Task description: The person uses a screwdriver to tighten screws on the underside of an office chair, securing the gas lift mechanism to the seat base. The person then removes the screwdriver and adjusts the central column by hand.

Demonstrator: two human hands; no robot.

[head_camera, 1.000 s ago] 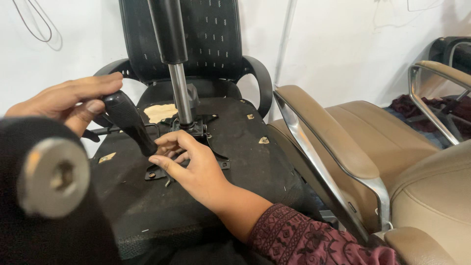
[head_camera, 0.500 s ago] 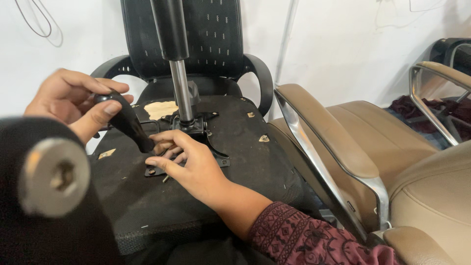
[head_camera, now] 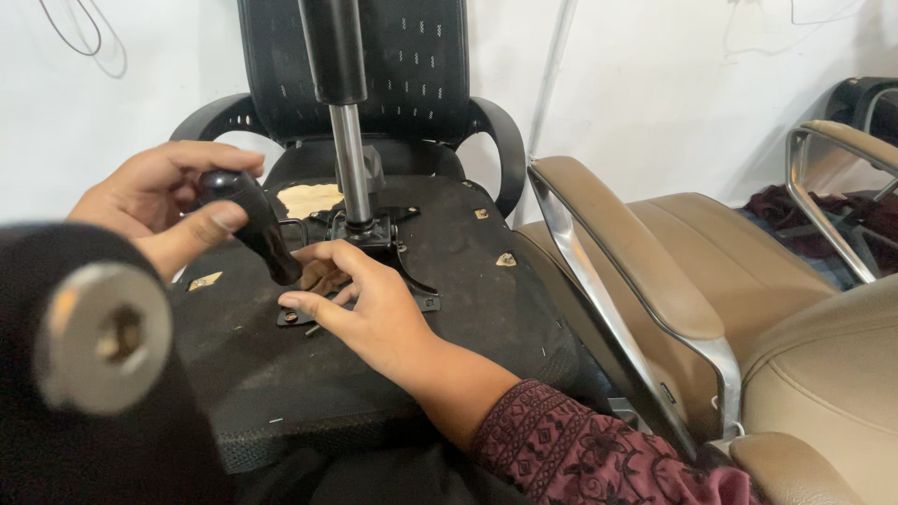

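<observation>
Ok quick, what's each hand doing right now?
Left hand: closed around the black lever handle.
Right hand: open, holding nothing, fingers resting on the metal plate under the chair seat.

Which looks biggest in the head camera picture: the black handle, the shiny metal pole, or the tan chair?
1. Tan chair, by far.
2. Shiny metal pole.
3. Black handle, held by the left hand.
The pole and handle look close in size, so that order is unsure.
</observation>
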